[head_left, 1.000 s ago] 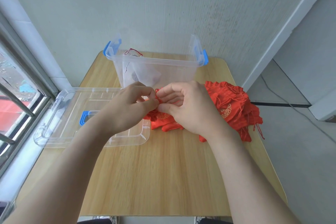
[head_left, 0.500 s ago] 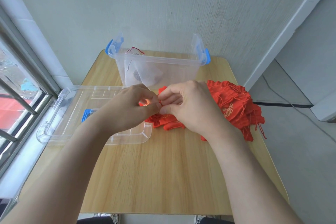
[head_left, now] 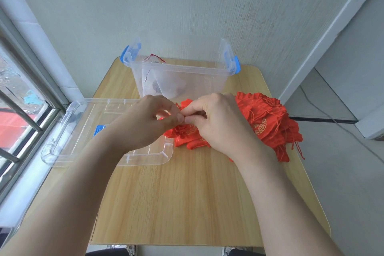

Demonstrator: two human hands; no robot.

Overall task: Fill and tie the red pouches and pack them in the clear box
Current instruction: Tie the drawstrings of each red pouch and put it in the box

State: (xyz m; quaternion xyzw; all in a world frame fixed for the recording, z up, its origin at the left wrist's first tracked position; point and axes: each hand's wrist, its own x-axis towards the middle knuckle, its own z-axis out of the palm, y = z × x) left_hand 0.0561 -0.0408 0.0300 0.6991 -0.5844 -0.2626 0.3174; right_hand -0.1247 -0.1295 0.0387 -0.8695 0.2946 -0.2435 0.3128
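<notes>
Progress looks early: your left hand [head_left: 149,124] and right hand [head_left: 220,124] both pinch one pouch [head_left: 187,132] at its mouth, low over the table [head_left: 187,203], before the box [head_left: 178,68]. Little lies inside it; a pile [head_left: 268,114] of pouches waits beside.

Left grip [head_left: 145,122]: fingers curling, thumb and forefinger pinching red pouch [head_left: 185,132]. Right grip [head_left: 218,122]: pinching same pouch, thumb tip meeting left thumb tip. Forearms: bare, extending forward, converging.
</notes>
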